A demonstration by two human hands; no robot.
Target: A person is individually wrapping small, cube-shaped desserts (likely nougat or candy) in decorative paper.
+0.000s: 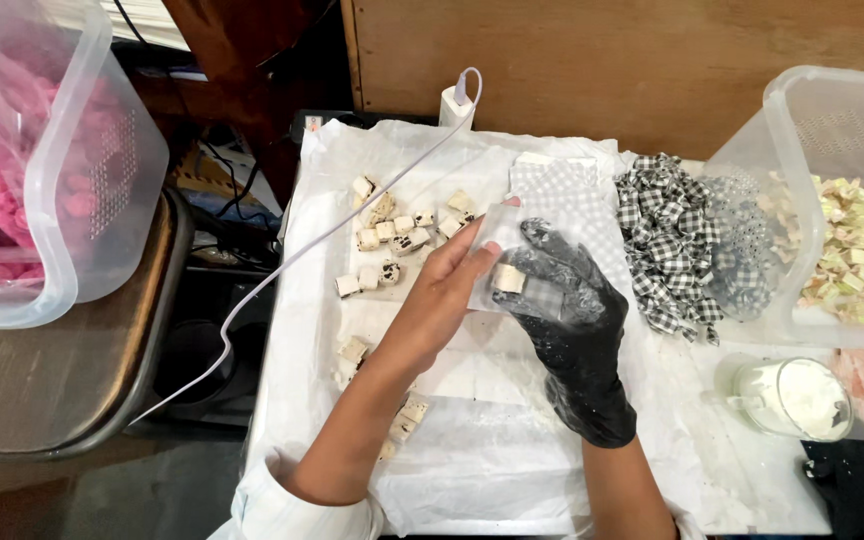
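My right hand [564, 300], in a black glove, holds a small cream candy cube [508, 279] lying on a translucent wrapper sheet [497, 235] in its palm. My bare left hand [444, 290] pinches the left edge of that same wrapper. Several unwrapped cream cubes with dark specks [392, 235] lie on the white-covered table [472, 450] to the left of my hands. More cubes [352, 352] sit nearer to me, by my left forearm.
A pile of black-and-white checked wrapped candies [670, 240] lies to the right, beside a stack of checked wrappers [562, 190]. A clear tub of pale cubes [852, 250] stands far right, a tub of pink items [42, 170] far left. A white cable [282, 265] crosses the table; a small white cup [790, 396] sits at right.
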